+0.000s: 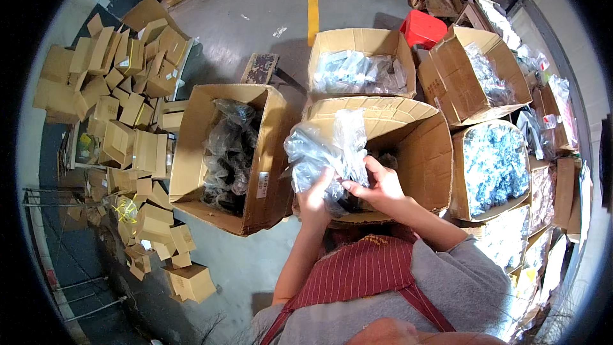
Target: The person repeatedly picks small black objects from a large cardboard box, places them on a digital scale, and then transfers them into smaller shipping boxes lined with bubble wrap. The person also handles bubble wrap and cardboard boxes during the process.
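Crumpled clear plastic bags are bunched between my two hands, above a large cardboard box that stands right in front of me. My left hand is closed round the lower left of the bunch. On its right side, my right hand pinches the plastic between thumb and fingers. Something dark shows through the film near the left fingers, too unclear to name. Inside the box, dark contents lie partly hidden behind my hands and the plastic.
Left of it stands a cardboard box of dark items in clear bags. Behind is another box of clear plastic; more filled boxes line the right side. Empty cartons pile up at far left. A red plastic stool stands behind.
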Motion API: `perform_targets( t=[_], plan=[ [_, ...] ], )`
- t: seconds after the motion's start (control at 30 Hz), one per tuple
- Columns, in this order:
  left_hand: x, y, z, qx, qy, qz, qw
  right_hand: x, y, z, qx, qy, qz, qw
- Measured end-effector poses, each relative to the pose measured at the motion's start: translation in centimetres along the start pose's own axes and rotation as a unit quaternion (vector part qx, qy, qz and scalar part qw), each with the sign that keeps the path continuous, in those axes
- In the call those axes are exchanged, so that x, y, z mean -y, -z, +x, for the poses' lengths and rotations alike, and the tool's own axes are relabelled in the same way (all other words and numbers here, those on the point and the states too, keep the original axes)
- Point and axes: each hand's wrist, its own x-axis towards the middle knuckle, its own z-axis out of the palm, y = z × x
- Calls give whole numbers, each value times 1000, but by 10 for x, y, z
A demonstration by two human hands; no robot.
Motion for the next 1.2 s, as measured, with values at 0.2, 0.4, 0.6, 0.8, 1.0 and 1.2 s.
perform_targets(
  t=[0.2,0.4,0.6,0.8,1.0,1.2],
  plan=[
    [19,18,-8,-26,-62,-71,995,-5,2,-12,-40,93,5,995],
    [5,7,-6,-3,-91,-50,995,-6,-8,-3,-47,205,-27,977],
    [-5,-11,-4,15,-41,90,995,14,11,4,14,164,61,985],
    [13,49,1,-33,-12,32,999,0,36,22,45,30,322,945],
    [-8,41,-1,21,-17,-182,983,-127,74,106,292,-71,-523,798],
    [12,53,-13,-1,-69,-120,990,-174,35,156,430,-71,-593,677]
  ],
)
